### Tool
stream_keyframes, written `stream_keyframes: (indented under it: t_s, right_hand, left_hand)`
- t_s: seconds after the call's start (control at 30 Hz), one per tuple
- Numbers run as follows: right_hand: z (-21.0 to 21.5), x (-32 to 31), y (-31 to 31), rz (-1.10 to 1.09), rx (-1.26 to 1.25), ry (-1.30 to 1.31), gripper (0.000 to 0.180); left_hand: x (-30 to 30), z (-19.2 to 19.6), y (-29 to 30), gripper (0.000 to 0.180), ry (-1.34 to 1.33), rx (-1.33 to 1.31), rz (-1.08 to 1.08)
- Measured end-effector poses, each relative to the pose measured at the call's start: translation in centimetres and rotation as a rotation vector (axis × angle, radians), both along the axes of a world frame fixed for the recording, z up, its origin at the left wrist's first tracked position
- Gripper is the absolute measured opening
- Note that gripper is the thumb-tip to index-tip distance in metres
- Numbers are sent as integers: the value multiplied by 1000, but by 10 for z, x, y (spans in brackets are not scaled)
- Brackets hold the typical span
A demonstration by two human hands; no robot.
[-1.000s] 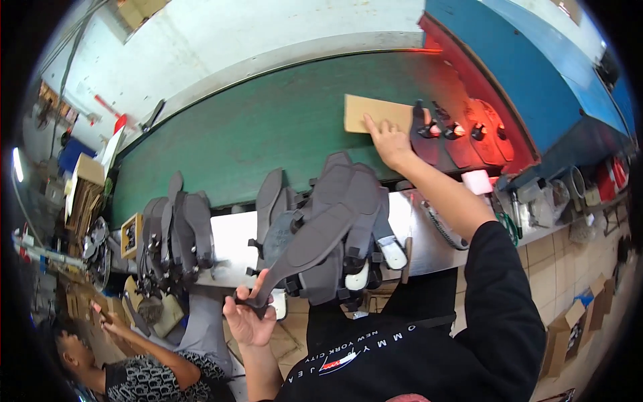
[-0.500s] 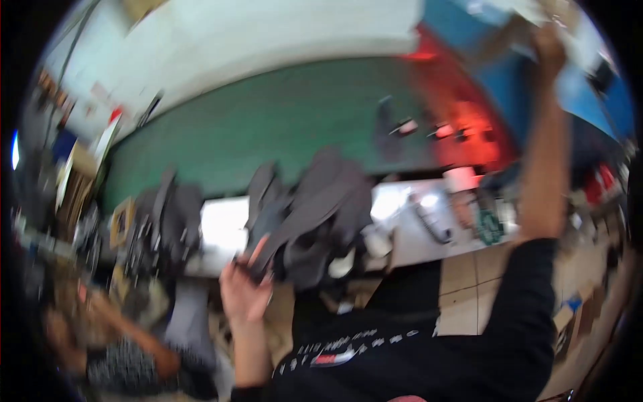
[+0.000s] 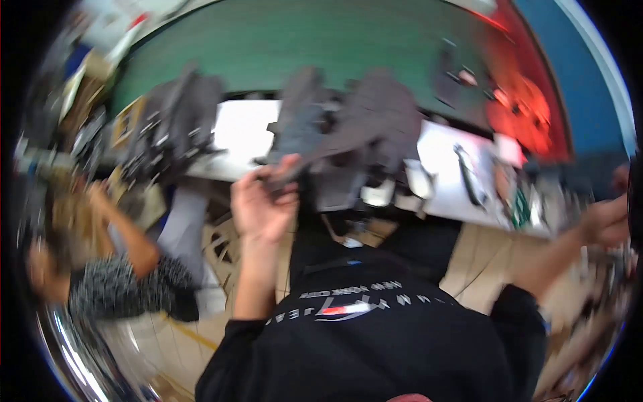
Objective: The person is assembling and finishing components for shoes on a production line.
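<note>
My left hand (image 3: 261, 211) grips the near tip of a long dark grey piece (image 3: 335, 142), which looks like cloth, between thumb and fingers. That piece slants up and right onto a pile of similar dark grey pieces (image 3: 385, 110) at the table's near edge. Further dark pieces (image 3: 298, 127) lie just left of the pile, overlapping it. At the far right rim, my right hand (image 3: 603, 221) is stretched out and smeared by motion. Whether anything is in it cannot be made out.
A green tabletop (image 3: 268, 47) stretches behind the pile. Orange-red material (image 3: 526, 110) and a black curved tool (image 3: 469, 174) lie right. White sheets (image 3: 244, 134) rest along the near edge. At left, a co-worker (image 3: 127, 281) sits beside another dark pile (image 3: 171, 127).
My right hand has come down from the far upper right to the right rim. My view has shifted, so the table sits higher. The left hand still holds the dark piece.
</note>
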State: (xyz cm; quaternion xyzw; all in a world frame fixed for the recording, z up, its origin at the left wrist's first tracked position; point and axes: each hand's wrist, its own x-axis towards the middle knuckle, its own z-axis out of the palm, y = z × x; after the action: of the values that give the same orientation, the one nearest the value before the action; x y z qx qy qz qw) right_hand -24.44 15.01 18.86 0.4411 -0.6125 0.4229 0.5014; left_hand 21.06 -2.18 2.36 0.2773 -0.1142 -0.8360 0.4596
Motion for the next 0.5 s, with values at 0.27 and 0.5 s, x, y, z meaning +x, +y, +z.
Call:
stream_keyframes:
  t_s: [0.27,0.5]
  right_hand:
    - [-87,66,67,94,-55,-682,32]
    - [-82,109,53,628,382,-864,28]
  left_hand:
    - [0,8,-15,31,55,-181,-138]
    - [-33,0,2,32,-121,-176,15]
